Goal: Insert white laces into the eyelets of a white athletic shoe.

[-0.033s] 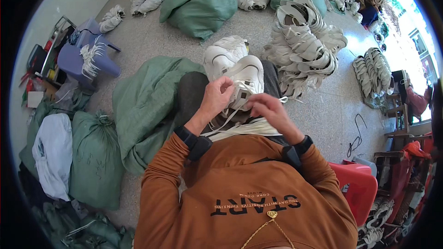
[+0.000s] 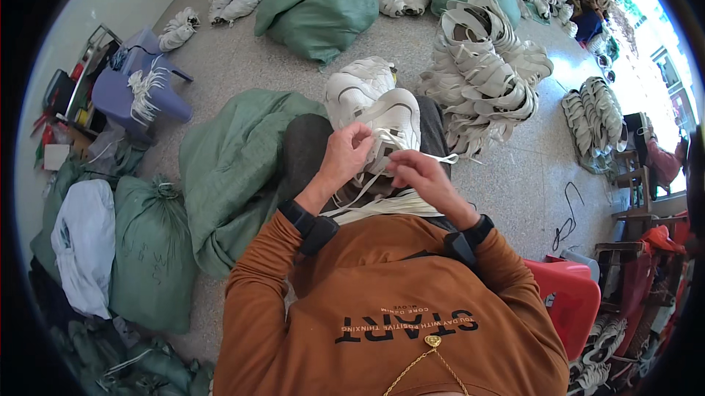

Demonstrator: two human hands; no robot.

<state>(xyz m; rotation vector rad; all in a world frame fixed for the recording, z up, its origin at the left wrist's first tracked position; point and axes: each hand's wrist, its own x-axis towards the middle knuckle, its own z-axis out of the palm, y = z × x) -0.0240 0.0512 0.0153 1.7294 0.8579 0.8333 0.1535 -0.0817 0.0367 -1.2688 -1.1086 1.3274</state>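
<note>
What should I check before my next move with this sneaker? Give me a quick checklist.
1. Nearer white lace-up sneaker set toe away from you: ok, it's on your lap.
2. Left hand at the lacing: ok, though whether it grips a lace is too small to tell.
3. Right hand gripping a lace: cannot tell, its fingers are curled in beside the lacing.
4. Loose shoelace tucked in: not ok, it trails out to the right.
5. Every eyelet threaded: cannot tell, your hands hide part of the lacing.
6. Bundle of white laces within reach: ok, it's across your lap.
</note>
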